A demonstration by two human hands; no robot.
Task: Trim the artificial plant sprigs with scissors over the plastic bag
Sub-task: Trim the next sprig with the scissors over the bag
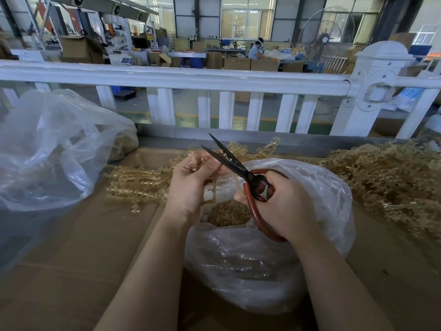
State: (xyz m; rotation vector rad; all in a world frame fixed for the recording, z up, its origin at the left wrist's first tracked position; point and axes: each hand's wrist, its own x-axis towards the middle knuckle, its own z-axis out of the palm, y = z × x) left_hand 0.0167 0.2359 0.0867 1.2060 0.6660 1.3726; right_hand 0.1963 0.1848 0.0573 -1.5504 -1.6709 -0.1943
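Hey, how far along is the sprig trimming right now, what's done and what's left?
Done: a mound of trimmed bits lies inside the open plastic bag. In hand: the left hand pinches a sprig above the bag, and the right hand grips the scissors, blades open at it. Left: a big heap of sprigs on the right and a smaller bunch on the left.

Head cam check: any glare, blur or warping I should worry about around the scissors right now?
Head view: the scissors and both hands, left hand and right hand, are sharp. Soft sheen on the bag under them, nothing blown out. Wide-angle warping bows the white railing. The windows are bright, and the far background is a bit soft.
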